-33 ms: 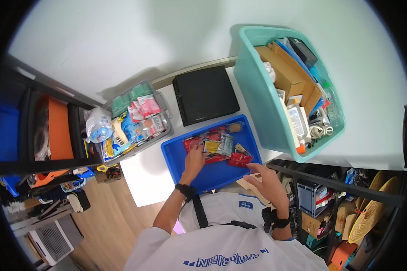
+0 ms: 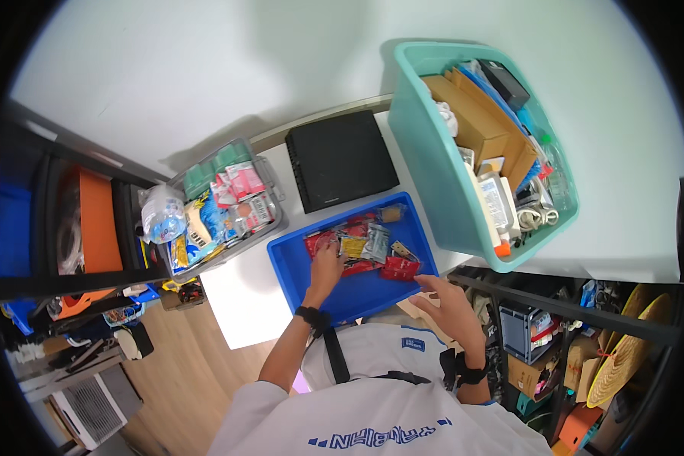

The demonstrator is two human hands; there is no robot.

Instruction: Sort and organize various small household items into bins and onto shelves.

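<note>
A shallow blue tray (image 2: pixel 357 302) stands at the table's front edge, with several small packets in its far half. My left hand (image 2: pixel 327 267) reaches in from the near left, its bent fingers closed on a red packet (image 2: pixel 312 243); the fingertips are partly hidden. Beside it lie a yellow packet (image 2: pixel 352 246) and a silvery packet (image 2: pixel 376 242). Another red packet (image 2: pixel 400 268) rests toward the tray's right side. My right hand (image 2: pixel 450 310) hovers just off the tray's near right corner, fingers apart and holding nothing.
Behind the tray lies a flat black box (image 2: pixel 342 161). A clear plastic bin (image 2: pixel 270 220) of packets and bottles stands left. To the right, a tall mint-green tub (image 2: pixel 433 182) holds cardboard, cables and a bottle. Dark shelving (image 2: pixel 577 308) flanks the table (image 2: pixel 239 304).
The tray, bins and black box appear slightly further left in the picture. Both hands keep nearly the same pose.
</note>
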